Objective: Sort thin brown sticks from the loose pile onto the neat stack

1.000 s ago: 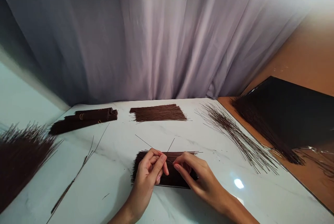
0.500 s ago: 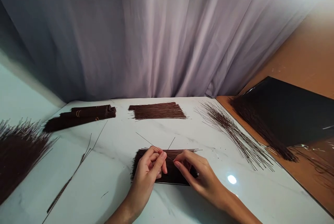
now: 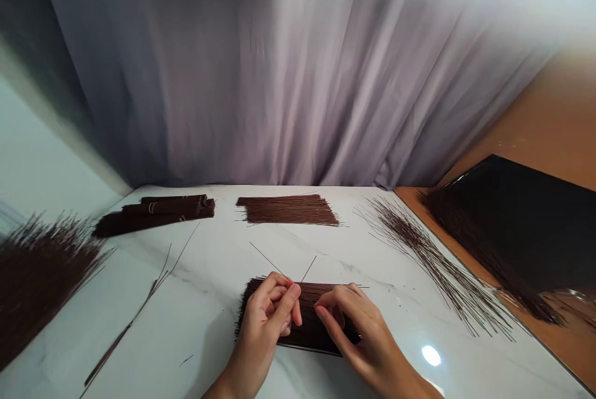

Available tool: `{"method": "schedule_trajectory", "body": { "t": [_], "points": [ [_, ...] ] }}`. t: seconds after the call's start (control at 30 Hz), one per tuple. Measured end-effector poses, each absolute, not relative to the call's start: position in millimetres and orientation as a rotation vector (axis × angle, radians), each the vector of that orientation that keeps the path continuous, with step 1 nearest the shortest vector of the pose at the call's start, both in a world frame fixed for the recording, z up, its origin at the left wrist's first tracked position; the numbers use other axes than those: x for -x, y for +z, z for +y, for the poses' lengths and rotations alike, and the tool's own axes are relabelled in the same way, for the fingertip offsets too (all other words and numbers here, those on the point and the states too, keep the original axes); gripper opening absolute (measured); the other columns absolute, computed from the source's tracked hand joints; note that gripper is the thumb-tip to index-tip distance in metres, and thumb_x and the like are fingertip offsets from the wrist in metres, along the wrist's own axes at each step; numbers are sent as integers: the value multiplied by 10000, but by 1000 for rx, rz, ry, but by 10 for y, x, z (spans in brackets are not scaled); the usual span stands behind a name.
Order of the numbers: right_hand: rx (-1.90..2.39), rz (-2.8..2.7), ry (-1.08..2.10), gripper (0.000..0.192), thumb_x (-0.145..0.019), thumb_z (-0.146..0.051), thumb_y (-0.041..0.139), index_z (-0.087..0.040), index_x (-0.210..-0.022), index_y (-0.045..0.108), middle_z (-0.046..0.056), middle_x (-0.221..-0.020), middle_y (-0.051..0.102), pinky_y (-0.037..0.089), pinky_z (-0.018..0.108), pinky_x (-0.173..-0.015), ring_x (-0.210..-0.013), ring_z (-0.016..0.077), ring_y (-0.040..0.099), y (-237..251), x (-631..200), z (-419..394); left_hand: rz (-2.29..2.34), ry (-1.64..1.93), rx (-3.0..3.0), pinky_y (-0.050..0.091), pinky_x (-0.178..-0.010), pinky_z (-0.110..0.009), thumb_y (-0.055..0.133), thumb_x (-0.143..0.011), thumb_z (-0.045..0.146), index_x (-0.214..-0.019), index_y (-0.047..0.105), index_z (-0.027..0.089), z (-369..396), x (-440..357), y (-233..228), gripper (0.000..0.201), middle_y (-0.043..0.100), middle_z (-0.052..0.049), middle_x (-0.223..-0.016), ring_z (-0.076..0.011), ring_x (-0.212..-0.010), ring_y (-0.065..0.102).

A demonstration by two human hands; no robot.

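Note:
My left hand (image 3: pixel 274 309) is closed in a pinch on a thin brown stick (image 3: pixel 266 259), whose free end points up and to the left. My right hand (image 3: pixel 351 321) is also pinched, thumb against forefinger, at what looks like the other end of that stick; the part between the hands is hard to make out. Both hands are over a dense mat of brown sticks (image 3: pixel 321 338) lying crosswise on the white table. Behind the left fingertips another short stick (image 3: pixel 308 268) slants up to the right.
Dark bundles of sticks (image 3: pixel 172 208) lie at the back left, beside a flat row of sticks (image 3: pixel 288 210). Loose sticks (image 3: pixel 428 250) spread at the right, a large pile (image 3: pixel 41 287) at the left. A black sheet (image 3: pixel 526 219) rests on the brown surface.
The view has tilted up a little, so the table things sit lower. My right fingertips have moved slightly away from my left ones; both hands stay pinched.

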State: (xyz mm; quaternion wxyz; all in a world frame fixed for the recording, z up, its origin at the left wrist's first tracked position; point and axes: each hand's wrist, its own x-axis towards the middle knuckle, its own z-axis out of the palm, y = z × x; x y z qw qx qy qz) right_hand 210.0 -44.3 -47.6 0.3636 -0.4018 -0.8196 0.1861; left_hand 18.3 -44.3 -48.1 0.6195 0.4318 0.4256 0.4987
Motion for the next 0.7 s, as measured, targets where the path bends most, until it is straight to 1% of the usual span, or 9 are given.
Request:
{"method": "schedule_trajectory", "body": {
  "t": [0.13,0.27,0.47,0.7],
  "points": [
    [1025,-2109,486,145,-1049,-219,477,-229,-949,582,5,-753,593,424,320,-673,-681,173,523,-482,-2103,-438,969,1149,-998,233,-475,-180,688,-923,511,-843,555,195,-434,-182,-519,352,509,64,-599,-68,-515,333],
    [1057,-2108,533,152,-1049,-236,478,-229,-947,589,5,-753,595,426,319,-676,-687,172,522,-471,-2113,-447,991,1141,-1011,267,-498,-184,678,-937,491,-850,556,196,-453,-193,-481,331,527,55,-626,-77,-541,365],
    [1072,-2101,529,177,-1049,-245,461,-222,-939,598,11,-747,602,414,305,-637,-655,163,516,-481,-2091,-465,1011,1157,-1003,286,-506,-189,688,-926,492,-846,573,196,-490,-205,-440,328,534,47,-623,-86,-554,392],
    [1083,-2055,577,194,-1043,-255,461,-219,-891,576,2,-725,576,393,280,-586,-620,147,498,-457,-2069,-481,1013,1167,-987,283,-500,-185,692,-914,518,-858,584,195,-506,-218,-479,346,525,54,-614,-80,-538,376]
  ]
}}
